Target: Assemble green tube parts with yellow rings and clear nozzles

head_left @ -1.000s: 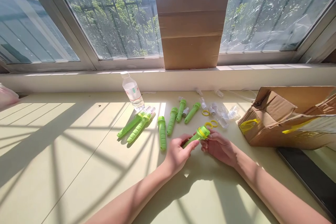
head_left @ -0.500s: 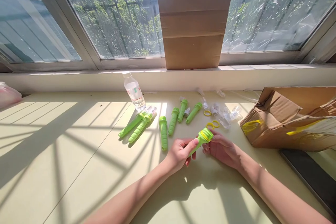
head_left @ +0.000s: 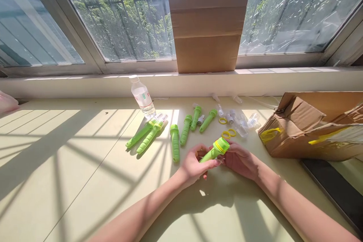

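Observation:
A green plastic handle (head_left: 210, 154) with a wide threaded end and a yellow ring (head_left: 217, 146) around it is held up over the table, tilted with the threaded end to the right. My left hand (head_left: 195, 164) is closed around its narrow part. At the threaded end, my right hand (head_left: 239, 159) curls its fingers against the handle; some of its fingertips are hidden behind it. Loose yellow rings (head_left: 226, 134) lie just beyond my hands. Several similar green handles (head_left: 175, 143) rest on the table to the left, two of them (head_left: 150, 136) with clear pieces at their ends.
Several clear plastic parts (head_left: 241, 124) are scattered behind the rings. An open cardboard box (head_left: 300, 136) stands at the right, with a dark flat object (head_left: 331, 193) in front of it. A water bottle (head_left: 143, 99) stands at the back near the window sill (head_left: 85, 87).
My left thumb has slid down and across toward my right fingers, and the handle lies a little flatter in my grip. The view has shifted slightly.

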{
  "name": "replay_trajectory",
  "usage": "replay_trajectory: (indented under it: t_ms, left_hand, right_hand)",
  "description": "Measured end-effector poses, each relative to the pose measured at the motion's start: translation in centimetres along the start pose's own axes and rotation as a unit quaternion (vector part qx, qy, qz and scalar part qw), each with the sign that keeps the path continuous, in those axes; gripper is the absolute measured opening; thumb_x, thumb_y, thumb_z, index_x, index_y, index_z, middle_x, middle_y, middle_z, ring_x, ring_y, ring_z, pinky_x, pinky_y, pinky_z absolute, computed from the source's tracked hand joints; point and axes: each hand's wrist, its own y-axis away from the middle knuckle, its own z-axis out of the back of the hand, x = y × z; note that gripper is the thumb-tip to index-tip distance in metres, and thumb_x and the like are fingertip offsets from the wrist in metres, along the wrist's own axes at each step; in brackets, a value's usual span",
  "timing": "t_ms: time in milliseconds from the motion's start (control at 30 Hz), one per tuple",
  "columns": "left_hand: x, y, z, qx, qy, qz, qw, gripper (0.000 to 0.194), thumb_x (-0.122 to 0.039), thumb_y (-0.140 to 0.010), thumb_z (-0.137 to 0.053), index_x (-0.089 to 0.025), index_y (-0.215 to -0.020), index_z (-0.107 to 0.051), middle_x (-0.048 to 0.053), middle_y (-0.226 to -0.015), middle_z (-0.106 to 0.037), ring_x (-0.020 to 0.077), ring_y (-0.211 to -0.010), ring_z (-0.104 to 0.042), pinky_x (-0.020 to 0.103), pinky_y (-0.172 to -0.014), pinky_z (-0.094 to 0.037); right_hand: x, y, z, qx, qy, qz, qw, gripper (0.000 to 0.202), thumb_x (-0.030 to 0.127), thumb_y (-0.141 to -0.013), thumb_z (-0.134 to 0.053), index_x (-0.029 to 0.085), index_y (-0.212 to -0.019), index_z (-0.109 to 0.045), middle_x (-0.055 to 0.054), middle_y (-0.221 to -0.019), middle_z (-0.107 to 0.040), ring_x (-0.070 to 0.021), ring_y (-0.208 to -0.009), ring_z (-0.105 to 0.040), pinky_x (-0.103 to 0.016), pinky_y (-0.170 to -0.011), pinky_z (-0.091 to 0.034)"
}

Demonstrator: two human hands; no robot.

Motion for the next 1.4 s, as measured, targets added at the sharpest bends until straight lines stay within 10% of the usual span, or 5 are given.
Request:
replay_trajectory:
  t_ms: [233, 500, 1033, 1233, 1400]
  left_hand:
    - [0.0, 0.3, 0.3, -0.035, -0.109, -0.109, 0.987, 0.031, -0.043, -0.087, -0.065, -0.014, -0.088, -0.076, 0.001, -0.066, -0.063, 0.0116, -0.057, -0.049, 0.024, -0.055, -0.041]
    - [0.1, 0.4, 0.6, 0.013, -0.101, -0.072, 0.992, 0.051, -0.059, -0.087, -0.059, -0.018, -0.057, -0.049, -0.004, -0.05, -0.043, 0.0075, -0.042, -0.037, 0.024, -0.043, -0.027]
    - [-0.4, -0.2, 1.8, 0.154, -0.019, 0.009, 0.988, 0.054, -0.069, -0.087, -0.055, -0.017, -0.071, -0.062, -0.002, -0.043, -0.047, 0.0069, -0.032, -0.031, 0.024, -0.036, -0.018]
    - [-0.2, -0.1, 0.8, 0.048, -0.007, 0.006, 0.999, 0.052, -0.056, -0.066, -0.082, -0.021, -0.086, -0.05, -0.006, -0.061, -0.06, 0.0067, -0.037, -0.042, 0.02, -0.036, -0.031]
    - [0.1, 0.1, 0.4, -0.073, -0.1, -0.121, 0.985, 0.03, -0.042, -0.075, -0.077, -0.018, -0.075, -0.059, -0.001, -0.068, -0.063, 0.0141, -0.063, -0.058, 0.026, -0.058, -0.046]
  right_hand:
    - [-0.2, -0.1, 0.4, -0.041, -0.014, 0.016, 0.999, 0.012, 0.025, -0.086, -0.073, 0.024, -0.098, -0.072, -0.001, -0.09, -0.07, -0.0128, -0.069, -0.059, -0.029, -0.071, -0.05]
    - [-0.4, 0.0, 0.9, -0.022, -0.009, 0.015, 1.0, 0.014, 0.021, -0.084, -0.072, 0.021, -0.098, -0.073, 0.0, -0.086, -0.069, -0.0122, -0.067, -0.06, -0.028, -0.07, -0.05]
    - [0.1, 0.1, -0.2, 0.016, 0.025, 0.007, 1.0, 0.016, 0.021, -0.086, -0.066, 0.022, -0.101, -0.073, -0.004, -0.095, -0.07, -0.017, -0.081, -0.063, -0.03, -0.074, -0.05]
    - [-0.1, 0.0, 0.2, -0.008, 0.003, -0.002, 1.0, 0.013, 0.026, -0.088, -0.067, 0.023, -0.1, -0.072, -0.003, -0.094, -0.07, -0.0162, -0.079, -0.062, -0.03, -0.073, -0.05]
    - [-0.1, -0.2, 0.1, -0.029, 0.001, 0.015, 0.999, 0.011, 0.026, -0.088, -0.07, 0.024, -0.098, -0.073, -0.002, -0.095, -0.071, -0.0137, -0.074, -0.061, -0.029, -0.072, -0.05]
